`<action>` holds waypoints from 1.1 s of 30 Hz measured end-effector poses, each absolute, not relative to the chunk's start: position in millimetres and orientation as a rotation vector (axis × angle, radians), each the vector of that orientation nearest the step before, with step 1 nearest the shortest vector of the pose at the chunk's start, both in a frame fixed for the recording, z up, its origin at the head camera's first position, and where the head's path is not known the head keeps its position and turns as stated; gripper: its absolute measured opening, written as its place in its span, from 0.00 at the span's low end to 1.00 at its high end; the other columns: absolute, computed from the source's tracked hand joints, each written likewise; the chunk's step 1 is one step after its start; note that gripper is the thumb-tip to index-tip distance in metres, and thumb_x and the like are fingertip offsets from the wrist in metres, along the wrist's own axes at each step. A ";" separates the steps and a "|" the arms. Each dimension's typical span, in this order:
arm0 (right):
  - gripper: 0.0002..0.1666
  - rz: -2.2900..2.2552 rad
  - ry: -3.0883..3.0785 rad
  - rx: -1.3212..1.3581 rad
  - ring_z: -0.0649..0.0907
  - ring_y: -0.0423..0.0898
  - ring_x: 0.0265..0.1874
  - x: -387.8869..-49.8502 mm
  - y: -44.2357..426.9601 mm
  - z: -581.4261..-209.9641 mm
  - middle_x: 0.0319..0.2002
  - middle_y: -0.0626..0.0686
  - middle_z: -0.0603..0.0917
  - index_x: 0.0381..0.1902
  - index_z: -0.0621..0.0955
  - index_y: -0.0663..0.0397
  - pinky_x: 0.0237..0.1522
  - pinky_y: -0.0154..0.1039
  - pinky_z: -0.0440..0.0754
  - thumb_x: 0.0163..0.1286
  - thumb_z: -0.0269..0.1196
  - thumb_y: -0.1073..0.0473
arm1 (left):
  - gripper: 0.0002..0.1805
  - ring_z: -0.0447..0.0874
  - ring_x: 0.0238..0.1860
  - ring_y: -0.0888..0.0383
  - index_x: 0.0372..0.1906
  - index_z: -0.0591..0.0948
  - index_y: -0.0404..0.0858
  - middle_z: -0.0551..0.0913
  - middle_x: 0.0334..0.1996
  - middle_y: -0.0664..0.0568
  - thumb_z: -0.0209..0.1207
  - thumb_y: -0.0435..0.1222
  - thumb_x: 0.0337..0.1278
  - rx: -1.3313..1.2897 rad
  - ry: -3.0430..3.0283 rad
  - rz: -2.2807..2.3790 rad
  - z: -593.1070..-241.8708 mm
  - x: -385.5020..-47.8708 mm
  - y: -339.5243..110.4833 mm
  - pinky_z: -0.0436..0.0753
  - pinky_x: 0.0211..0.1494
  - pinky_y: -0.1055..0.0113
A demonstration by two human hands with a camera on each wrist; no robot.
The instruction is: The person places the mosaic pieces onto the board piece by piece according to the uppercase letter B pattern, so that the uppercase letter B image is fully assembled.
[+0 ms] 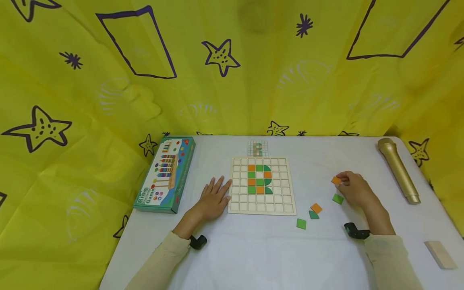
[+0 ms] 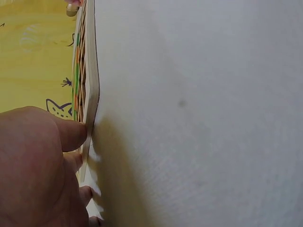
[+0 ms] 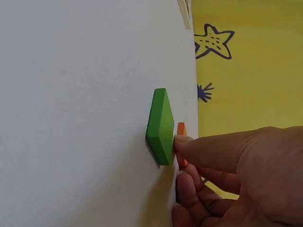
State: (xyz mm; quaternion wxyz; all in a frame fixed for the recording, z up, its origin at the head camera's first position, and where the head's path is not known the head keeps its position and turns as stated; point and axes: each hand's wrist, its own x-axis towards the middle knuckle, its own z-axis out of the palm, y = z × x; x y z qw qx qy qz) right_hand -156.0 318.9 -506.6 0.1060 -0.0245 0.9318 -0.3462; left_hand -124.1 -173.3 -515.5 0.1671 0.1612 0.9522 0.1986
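A pale wooden grid board (image 1: 243, 198) lies mid-table, with orange, green and dark green pieces set in several of its cells. My left hand (image 1: 212, 201) rests flat beside it, fingers spread; in the left wrist view the thumb (image 2: 73, 135) touches the board's edge. Over to the right, my right hand (image 1: 357, 189) pinches an orange square tile (image 1: 336, 180) between thumb and fingers. The fingers partly cover that tile in the right wrist view. Just nearer than it lies a green square tile (image 1: 338, 198), apart from the hand.
Between board and right hand lie another orange tile (image 1: 316, 208), a dark green quarter-round piece (image 1: 313, 215) and a green tile (image 1: 301, 224). A pattern card (image 1: 250, 149) sits behind the board. A game box (image 1: 163, 173) stands left; a gold microphone (image 1: 398, 171) and wooden block (image 1: 440, 254) lie right.
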 end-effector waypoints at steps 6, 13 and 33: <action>0.23 -1.039 2.732 -0.117 0.76 0.71 0.55 -157.8 311.4 -511.7 0.57 0.77 0.72 0.65 0.72 0.78 0.58 0.66 0.76 0.78 0.57 0.67 | 0.34 0.31 0.86 0.35 0.87 0.50 0.50 0.43 0.87 0.43 0.40 0.50 0.86 0.457 2.721 0.556 -515.6 -123.6 -174.1 0.41 0.83 0.34; 0.20 -0.995 2.754 -0.167 0.77 0.67 0.53 -160.3 287.7 -514.9 0.57 0.74 0.74 0.64 0.75 0.74 0.58 0.65 0.78 0.80 0.56 0.67 | 0.34 0.32 0.86 0.35 0.87 0.51 0.49 0.44 0.87 0.42 0.41 0.49 0.86 0.453 2.728 0.556 -514.5 -123.0 -173.4 0.41 0.83 0.34; 0.15 -0.994 2.674 -0.584 0.81 0.54 0.54 -134.1 136.7 -490.9 0.56 0.57 0.81 0.60 0.82 0.59 0.55 0.52 0.75 0.79 0.63 0.62 | 0.34 0.33 0.86 0.35 0.87 0.51 0.49 0.44 0.87 0.42 0.41 0.50 0.86 0.459 2.733 0.558 -512.0 -122.3 -172.5 0.42 0.83 0.34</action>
